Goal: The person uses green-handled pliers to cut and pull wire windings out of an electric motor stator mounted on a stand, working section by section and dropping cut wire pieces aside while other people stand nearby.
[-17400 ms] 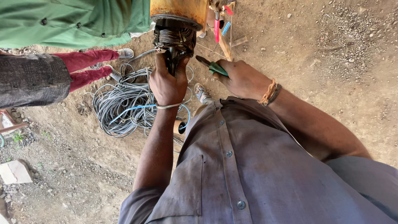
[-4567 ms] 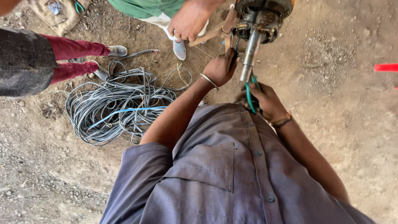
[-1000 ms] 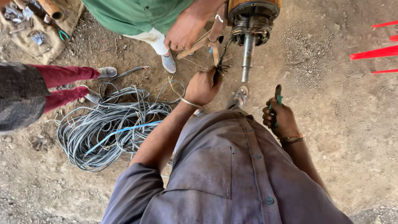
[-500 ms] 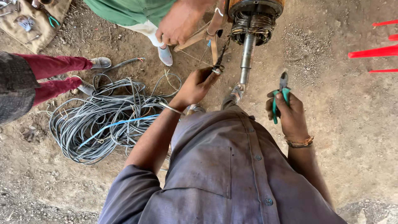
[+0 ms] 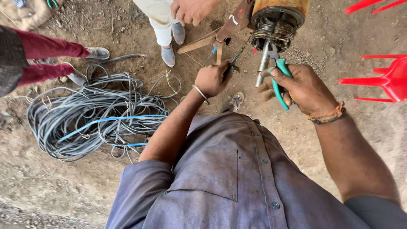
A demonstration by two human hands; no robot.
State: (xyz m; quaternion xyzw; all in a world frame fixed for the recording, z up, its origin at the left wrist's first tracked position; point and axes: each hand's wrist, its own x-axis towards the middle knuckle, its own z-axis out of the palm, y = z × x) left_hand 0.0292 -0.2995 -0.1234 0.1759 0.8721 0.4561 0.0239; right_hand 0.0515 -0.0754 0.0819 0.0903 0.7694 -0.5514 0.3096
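An orange motor body (image 5: pixel 280 9) with exposed copper windings (image 5: pixel 273 33) and a steel shaft (image 5: pixel 262 63) hangs at the top of the head view. My right hand (image 5: pixel 303 87) grips green-handled pliers (image 5: pixel 280 78), their jaws up at the windings beside the shaft. Left of the shaft, my left hand (image 5: pixel 212 78), with a metal bangle on its wrist, is closed on thin wires (image 5: pixel 237 57) that run up to the motor.
Another person's hand (image 5: pixel 193 9) holds a rusty bracket (image 5: pixel 231 23) by the motor, their feet below it. A big coil of grey and blue cable (image 5: pixel 97 123) lies on the dirt at left. Legs in red trousers (image 5: pixel 46 57) stand far left. Red plastic chairs (image 5: pixel 390 76) are at right.
My right hand has brought the pliers up from beside my body to the windings at the shaft. My left hand stays on the wires.
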